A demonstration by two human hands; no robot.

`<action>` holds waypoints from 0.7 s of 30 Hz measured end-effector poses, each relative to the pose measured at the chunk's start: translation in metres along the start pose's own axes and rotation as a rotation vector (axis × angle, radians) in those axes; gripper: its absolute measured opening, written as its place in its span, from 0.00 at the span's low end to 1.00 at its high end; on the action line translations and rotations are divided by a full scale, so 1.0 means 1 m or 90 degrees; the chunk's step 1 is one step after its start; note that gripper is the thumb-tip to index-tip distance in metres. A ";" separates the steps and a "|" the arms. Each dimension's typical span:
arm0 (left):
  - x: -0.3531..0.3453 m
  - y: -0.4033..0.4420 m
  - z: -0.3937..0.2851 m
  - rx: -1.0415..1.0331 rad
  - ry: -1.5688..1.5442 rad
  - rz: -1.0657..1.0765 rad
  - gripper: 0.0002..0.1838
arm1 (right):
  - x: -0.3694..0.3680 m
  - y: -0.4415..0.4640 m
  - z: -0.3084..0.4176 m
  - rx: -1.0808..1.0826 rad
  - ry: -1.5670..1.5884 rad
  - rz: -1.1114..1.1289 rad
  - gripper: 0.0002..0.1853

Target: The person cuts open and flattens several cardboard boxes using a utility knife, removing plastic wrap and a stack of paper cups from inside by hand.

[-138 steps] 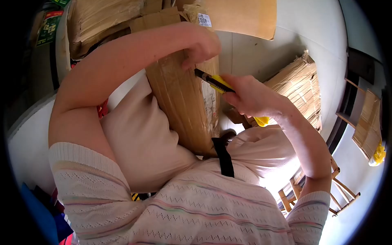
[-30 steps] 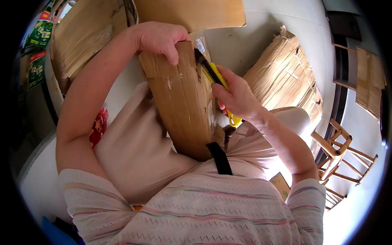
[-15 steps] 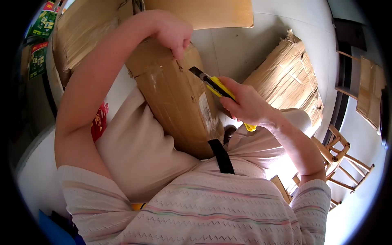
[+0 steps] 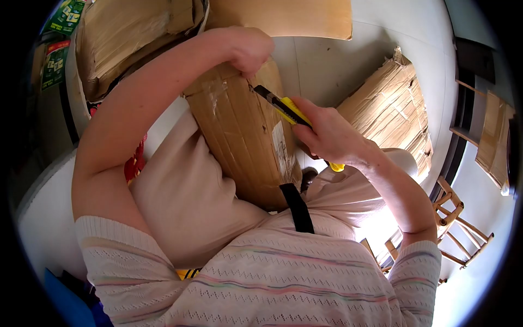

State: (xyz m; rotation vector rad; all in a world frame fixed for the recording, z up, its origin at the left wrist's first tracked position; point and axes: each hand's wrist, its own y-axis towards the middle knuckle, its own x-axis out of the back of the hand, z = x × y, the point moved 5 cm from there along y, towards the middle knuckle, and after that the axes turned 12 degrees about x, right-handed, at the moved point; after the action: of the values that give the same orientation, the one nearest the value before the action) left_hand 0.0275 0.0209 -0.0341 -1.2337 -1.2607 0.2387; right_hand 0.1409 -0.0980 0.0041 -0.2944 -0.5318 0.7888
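Note:
A taped brown cardboard box [image 4: 234, 131] stands upright between my knees, with a torn whitish patch on its right side. My left hand [image 4: 251, 53] has its fingers curled at the box's upper edge; what they grip is too hidden to make out. My right hand [image 4: 332, 133] is closed round a yellow and black box cutter [image 4: 291, 111]. The cutter's dark tip points up and left, close to a small nick in the cardboard just below my left fingers. Whether the blade touches the box is unclear.
Flattened cardboard [image 4: 395, 106] lies on the floor to the right. More cardboard [image 4: 133, 38] is piled at the upper left, beside a large flat sheet [image 4: 283, 16]. Green packets [image 4: 56, 64] are at the far left. A bamboo stool [image 4: 460, 231] stands at the lower right.
My left hand has shifted right and down along the box's top. The cutter has tilted flatter than a second ago, its tip now lower and nearer my left fingers. The whole view has shifted slightly.

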 end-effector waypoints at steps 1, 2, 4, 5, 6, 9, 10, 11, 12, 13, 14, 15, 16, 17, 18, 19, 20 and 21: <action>-0.001 0.002 -0.001 0.005 0.000 -0.010 0.07 | 0.000 0.002 -0.001 0.003 -0.003 0.006 0.19; -0.003 0.005 -0.001 0.009 0.001 -0.019 0.07 | -0.001 0.005 -0.003 0.009 -0.007 0.011 0.20; -0.003 0.008 -0.002 0.018 -0.002 -0.028 0.08 | -0.004 0.011 -0.007 0.024 -0.016 0.021 0.20; -0.003 0.009 -0.003 0.023 -0.005 -0.027 0.08 | -0.005 0.015 -0.008 0.034 -0.021 0.027 0.21; -0.002 0.009 -0.004 0.027 -0.009 -0.025 0.08 | -0.006 0.018 -0.008 0.009 0.005 0.058 0.22; -0.001 0.006 -0.006 0.031 -0.018 0.007 0.08 | 0.004 0.025 0.007 -0.053 0.066 0.130 0.24; -0.002 0.007 -0.006 0.023 -0.008 0.020 0.08 | 0.009 0.030 0.013 -0.062 0.077 0.141 0.25; -0.003 0.010 -0.005 0.014 0.002 0.033 0.07 | 0.011 0.033 0.016 -0.070 0.087 0.151 0.25; -0.004 0.012 -0.004 0.006 0.013 0.046 0.07 | 0.010 0.034 0.015 -0.074 0.089 0.150 0.26; -0.005 0.012 -0.002 -0.014 -0.008 0.061 0.08 | 0.009 0.035 0.013 -0.077 0.090 0.149 0.26; -0.007 0.011 0.002 -0.034 -0.030 0.077 0.09 | 0.007 0.036 0.011 -0.079 0.092 0.150 0.26; -0.007 0.007 0.002 -0.055 -0.051 0.093 0.10 | 0.006 0.035 0.010 -0.074 0.102 0.154 0.25; -0.007 0.004 0.003 -0.061 -0.030 0.114 0.11 | 0.006 0.031 0.008 -0.069 0.112 0.157 0.25; -0.006 0.000 0.003 -0.067 -0.009 0.135 0.12 | 0.006 0.029 0.007 -0.063 0.121 0.161 0.25; -0.005 -0.004 0.003 -0.072 0.013 0.156 0.13 | 0.007 0.030 0.007 -0.057 0.110 0.163 0.24; -0.007 -0.005 0.003 -0.071 0.022 0.155 0.14 | 0.007 0.031 0.006 -0.050 0.100 0.163 0.24; -0.010 -0.005 0.005 -0.069 0.033 0.153 0.14 | 0.008 0.032 0.006 -0.043 0.089 0.161 0.24; -0.012 -0.005 0.006 -0.068 0.043 0.151 0.15 | 0.007 0.034 0.006 -0.038 0.085 0.161 0.24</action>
State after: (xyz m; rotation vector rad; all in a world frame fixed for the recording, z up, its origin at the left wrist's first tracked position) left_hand 0.0156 0.0135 -0.0380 -1.4737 -1.0801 0.3010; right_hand 0.1214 -0.0696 -0.0033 -0.4723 -0.3959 0.9911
